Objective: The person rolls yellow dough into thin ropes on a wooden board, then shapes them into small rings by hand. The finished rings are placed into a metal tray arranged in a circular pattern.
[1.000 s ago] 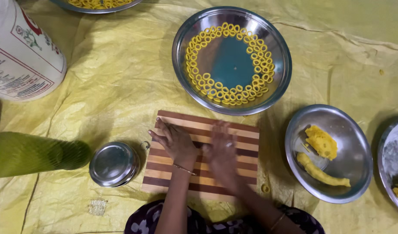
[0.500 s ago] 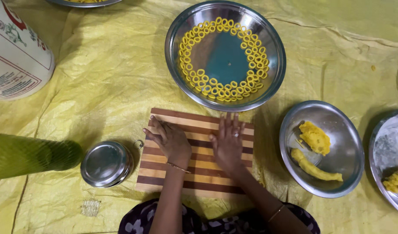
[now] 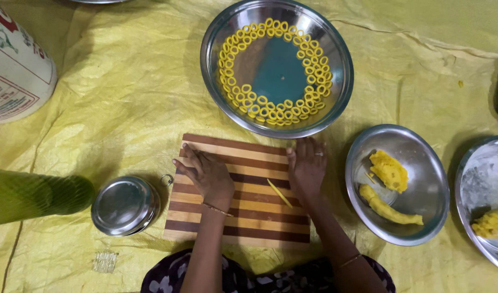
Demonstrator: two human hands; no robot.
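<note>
Resting flat with fingers spread, the left hand (image 3: 208, 174) and the right hand (image 3: 307, 167) both press palm-down on the striped wooden board (image 3: 243, 217), neither grip pinching anything, and a thin yellow dough strip (image 3: 280, 193) lies on the board between them, just beside the right hand. Above the board sits a steel bowl (image 3: 219, 32) ringed with small yellow dough loops (image 3: 259, 100). To the right is a steel plate (image 3: 428, 217) with dough lumps (image 3: 389, 171); a round steel lid (image 3: 124, 205) lies left on the yellow sheet (image 3: 124, 97).
</note>
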